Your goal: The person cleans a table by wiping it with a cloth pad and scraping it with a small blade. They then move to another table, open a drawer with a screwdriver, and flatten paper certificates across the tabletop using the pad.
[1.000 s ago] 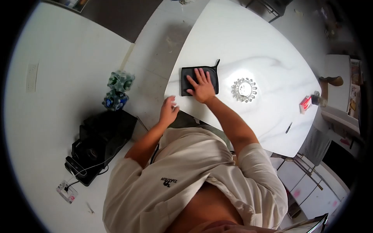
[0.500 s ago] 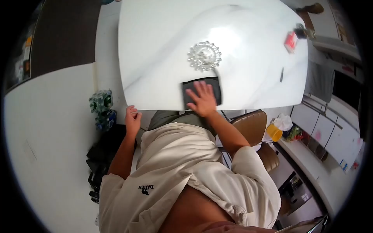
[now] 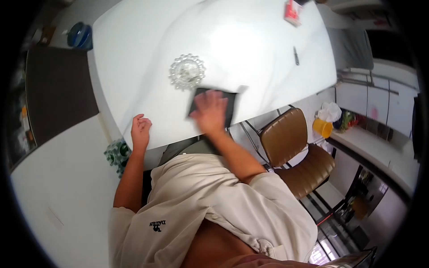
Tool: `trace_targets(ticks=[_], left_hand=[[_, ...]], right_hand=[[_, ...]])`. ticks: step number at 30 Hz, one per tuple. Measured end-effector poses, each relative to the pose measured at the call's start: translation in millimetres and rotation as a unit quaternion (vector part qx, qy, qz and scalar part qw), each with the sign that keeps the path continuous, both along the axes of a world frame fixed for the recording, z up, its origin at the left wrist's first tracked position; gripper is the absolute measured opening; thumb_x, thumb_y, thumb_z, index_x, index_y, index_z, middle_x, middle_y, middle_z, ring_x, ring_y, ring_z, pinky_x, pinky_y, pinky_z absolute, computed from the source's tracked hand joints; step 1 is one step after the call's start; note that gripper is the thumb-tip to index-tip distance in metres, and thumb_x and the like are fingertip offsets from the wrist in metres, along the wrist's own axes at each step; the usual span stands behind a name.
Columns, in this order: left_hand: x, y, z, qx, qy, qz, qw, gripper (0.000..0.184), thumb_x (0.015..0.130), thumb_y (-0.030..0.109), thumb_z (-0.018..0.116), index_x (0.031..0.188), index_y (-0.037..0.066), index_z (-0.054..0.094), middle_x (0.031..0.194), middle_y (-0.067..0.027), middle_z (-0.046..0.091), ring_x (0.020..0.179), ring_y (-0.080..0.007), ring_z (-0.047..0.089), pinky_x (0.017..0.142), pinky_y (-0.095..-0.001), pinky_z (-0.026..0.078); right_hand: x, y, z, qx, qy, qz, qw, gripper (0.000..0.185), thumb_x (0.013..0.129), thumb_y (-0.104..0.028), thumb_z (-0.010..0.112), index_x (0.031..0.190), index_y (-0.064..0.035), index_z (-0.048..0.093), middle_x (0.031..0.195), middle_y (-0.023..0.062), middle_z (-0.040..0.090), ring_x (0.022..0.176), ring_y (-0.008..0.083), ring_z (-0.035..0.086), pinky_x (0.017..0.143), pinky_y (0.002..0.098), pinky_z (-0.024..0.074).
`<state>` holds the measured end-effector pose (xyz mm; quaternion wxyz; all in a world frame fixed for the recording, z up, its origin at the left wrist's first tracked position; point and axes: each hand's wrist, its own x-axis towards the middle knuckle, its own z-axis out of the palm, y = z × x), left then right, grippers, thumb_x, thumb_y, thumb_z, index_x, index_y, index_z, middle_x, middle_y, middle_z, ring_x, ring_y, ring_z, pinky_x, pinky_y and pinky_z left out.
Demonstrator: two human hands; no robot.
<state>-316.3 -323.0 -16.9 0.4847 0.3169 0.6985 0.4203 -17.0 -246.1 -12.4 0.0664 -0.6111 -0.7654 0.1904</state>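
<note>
My right hand [image 3: 211,110] lies palm down with its fingers spread on a flat, black, rectangular piece [image 3: 230,107]. Whether that piece is a folded cloth or a pouch I cannot tell. The hand is slightly blurred and covers much of it. Just beyond lies a clear glass dish [image 3: 187,72] with a scalloped, beaded rim. My left hand [image 3: 141,127] is at the near left edge of the white table [image 3: 147,85], fingers loosely bent and holding nothing.
On the table's far right are a red and white box [image 3: 292,12] and a small knife [image 3: 296,56]. A brown chair [image 3: 286,136] stands at the near right, by a yellow bucket [image 3: 322,128]. Green bottles [image 3: 117,154] stand below the left corner.
The view has turned, so the table appears tilted and shifted left. My left hand has come from the table's corner onto its near left edge. My right hand remains on the black piece.
</note>
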Motion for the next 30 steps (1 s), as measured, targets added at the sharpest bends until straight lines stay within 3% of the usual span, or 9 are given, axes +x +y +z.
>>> trace_targets(ticks=[2, 4, 9, 14, 19, 21, 23, 26, 30], left_hand=[[14, 31, 21, -0.029, 0.011, -0.018, 0.999, 0.037, 0.094, 0.006, 0.061, 0.127, -0.001, 0.048, 0.098, -0.0069, 0.06, 0.086, -0.0132, 0.062, 0.08, -0.0266, 0.051], [24, 49, 33, -0.05, 0.013, -0.039, 0.998, 0.037, 0.094, 0.007, 0.061, 0.128, -0.001, 0.047, 0.098, -0.007, 0.06, 0.087, -0.0135, 0.061, 0.082, -0.0272, 0.052], [36, 53, 33, -0.08, 0.021, -0.061, 0.995, 0.037, 0.095, 0.011, 0.061, 0.127, -0.001, 0.048, 0.095, -0.0055, 0.061, 0.082, -0.0127, 0.061, 0.076, -0.0264, 0.05], [43, 41, 35, -0.13, 0.024, -0.055, 0.99, 0.037, 0.095, 0.012, 0.061, 0.126, -0.001, 0.048, 0.09, -0.0048, 0.062, 0.08, -0.0124, 0.061, 0.071, -0.0256, 0.047], [55, 38, 32, -0.166, 0.012, -0.039, 0.985, 0.034, 0.096, 0.015, 0.06, 0.125, 0.002, 0.049, 0.094, -0.0048, 0.062, 0.08, -0.0131, 0.061, 0.073, -0.0264, 0.049], [61, 42, 28, -0.178, 0.006, -0.021, 0.984, 0.034, 0.097, 0.019, 0.06, 0.126, 0.004, 0.05, 0.096, -0.005, 0.062, 0.081, -0.0137, 0.062, 0.074, -0.0269, 0.05], [70, 56, 27, -0.194, 0.004, -0.003, 0.981, 0.035, 0.098, 0.023, 0.059, 0.126, 0.004, 0.05, 0.097, -0.0058, 0.063, 0.081, -0.0145, 0.063, 0.074, -0.0272, 0.051], [88, 86, 29, -0.216, -0.013, 0.041, 0.976, 0.038, 0.099, 0.027, 0.059, 0.126, 0.002, 0.048, 0.096, -0.0084, 0.062, 0.078, -0.015, 0.063, 0.068, -0.0266, 0.051], [104, 125, 30, -0.215, -0.054, 0.059, 0.973, 0.049, 0.1, 0.031, 0.058, 0.136, 0.005, 0.039, 0.101, -0.013, 0.063, 0.084, -0.0195, 0.066, 0.074, -0.0295, 0.055]], right_hand=[[-24, -40, -11, -0.024, 0.069, 0.145, 0.987, 0.072, 0.084, -0.055, 0.064, 0.147, -0.0255, 0.044, 0.161, 0.0145, 0.025, 0.149, 0.0381, 0.019, 0.118, 0.0599, 0.0139], [-12, -39, -7, -0.011, 0.103, 0.162, 0.981, 0.07, 0.085, -0.053, 0.063, 0.147, -0.0244, 0.046, 0.161, 0.0141, 0.024, 0.15, 0.0343, 0.017, 0.12, 0.056, 0.0132], [105, 19, -18, 0.057, -0.059, -0.075, 0.994, 0.069, 0.089, -0.055, 0.057, 0.148, -0.0211, 0.044, 0.158, 0.0185, 0.03, 0.148, 0.0418, 0.019, 0.119, 0.0606, 0.0097], [261, 88, -42, 0.079, -0.138, -0.252, 0.954, 0.071, 0.095, -0.057, 0.048, 0.154, -0.0204, 0.035, 0.161, 0.0212, 0.019, 0.149, 0.0413, 0.014, 0.119, 0.0574, 0.0083], [264, 93, -35, 0.054, -0.164, -0.276, 0.946, 0.072, 0.095, -0.059, 0.045, 0.155, -0.0197, 0.032, 0.161, 0.0224, 0.018, 0.148, 0.0424, 0.014, 0.119, 0.0574, 0.0077], [209, 83, -41, 0.059, -0.179, -0.364, 0.912, 0.076, 0.096, -0.057, 0.043, 0.155, -0.01, 0.03, 0.157, 0.0323, 0.019, 0.146, 0.0503, 0.014, 0.116, 0.0624, 0.0073], [138, 69, -3, -0.057, -0.142, -0.23, 0.961, 0.082, 0.092, -0.059, 0.048, 0.154, -0.0088, 0.029, 0.157, 0.0328, 0.017, 0.146, 0.0506, 0.013, 0.116, 0.064, 0.0069], [71, 23, 10, -0.088, 0.052, -0.021, 0.995, 0.088, 0.082, -0.051, 0.069, 0.153, -0.0146, 0.033, 0.16, 0.0268, 0.015, 0.149, 0.047, 0.009, 0.118, 0.0613, 0.0093], [95, 11, -2, -0.074, 0.066, 0.053, 0.994, 0.087, 0.078, -0.055, 0.071, 0.152, -0.024, 0.036, 0.163, 0.0168, 0.017, 0.15, 0.0382, 0.015, 0.117, 0.0542, 0.0179]])
